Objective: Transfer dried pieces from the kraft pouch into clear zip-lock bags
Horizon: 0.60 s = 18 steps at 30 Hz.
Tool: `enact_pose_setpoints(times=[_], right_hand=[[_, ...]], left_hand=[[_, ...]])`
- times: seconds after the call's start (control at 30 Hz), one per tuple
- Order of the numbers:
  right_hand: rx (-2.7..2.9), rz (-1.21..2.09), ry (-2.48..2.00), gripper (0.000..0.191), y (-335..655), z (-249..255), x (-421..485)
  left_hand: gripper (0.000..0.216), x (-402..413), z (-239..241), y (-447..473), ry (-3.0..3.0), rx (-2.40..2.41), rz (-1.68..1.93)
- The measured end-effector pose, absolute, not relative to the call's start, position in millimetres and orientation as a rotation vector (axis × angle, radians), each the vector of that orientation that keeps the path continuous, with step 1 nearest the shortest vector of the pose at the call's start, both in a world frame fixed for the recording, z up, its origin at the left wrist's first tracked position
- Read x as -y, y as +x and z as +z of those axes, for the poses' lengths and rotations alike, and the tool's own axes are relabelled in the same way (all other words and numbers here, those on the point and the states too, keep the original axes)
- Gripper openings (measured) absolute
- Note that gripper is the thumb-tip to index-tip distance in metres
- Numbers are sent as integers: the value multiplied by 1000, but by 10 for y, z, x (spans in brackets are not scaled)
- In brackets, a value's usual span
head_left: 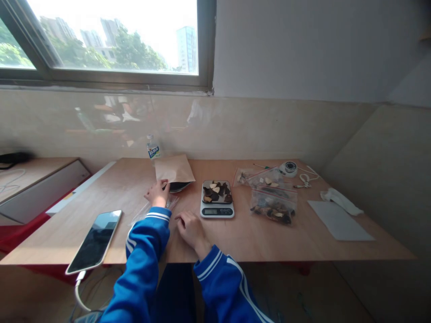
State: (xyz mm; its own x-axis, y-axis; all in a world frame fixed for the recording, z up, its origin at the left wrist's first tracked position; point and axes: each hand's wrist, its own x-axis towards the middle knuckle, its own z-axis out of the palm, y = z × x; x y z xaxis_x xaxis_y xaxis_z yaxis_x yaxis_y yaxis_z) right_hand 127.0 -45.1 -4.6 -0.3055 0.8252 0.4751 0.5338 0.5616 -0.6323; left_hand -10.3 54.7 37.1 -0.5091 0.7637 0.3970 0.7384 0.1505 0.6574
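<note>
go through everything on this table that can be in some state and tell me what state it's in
Phone: screen dark, cable plugged in.
Kitchen scale: loaded with dark and pale pieces; display too small to read.
Brown paper bag: lying flat, mouth open.
Zip bags: filled; seals too small to tell.
Left hand: at the bag's mouth.
Right hand: resting on table, holding nothing.

A light wooden table (242, 237) carries everything. At its centre stands a digital kitchen scale (217, 200) heaped with dark and pale pieces. At nine o'clock from the scale lies a brown paper bag (174, 169); at three o'clock, clear zip bags (272, 204) of similar pieces. A smartphone (95, 240) lies at eight o'clock, a white sheet (338, 220) and crumpled cloth (340, 200) far at three, a small bottle (153, 148) at eleven.
</note>
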Motion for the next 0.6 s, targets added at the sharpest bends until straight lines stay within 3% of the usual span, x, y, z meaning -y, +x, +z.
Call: enact_pose_setpoints(times=[0.2, 0.37, 0.6], right_hand=[[2000, 421, -1112, 23, 1250, -42, 441], [1954, 400, -1172, 21, 1244, -18, 443], [1823, 405, -1220, 17, 1243, -31, 430]], left_hand=[[42, -34, 155, -40, 1640, -2424, 1245], [30, 538, -102, -76, 1609, -2456, 885], [24, 706, -143, 51, 1650, -2026, 1155]])
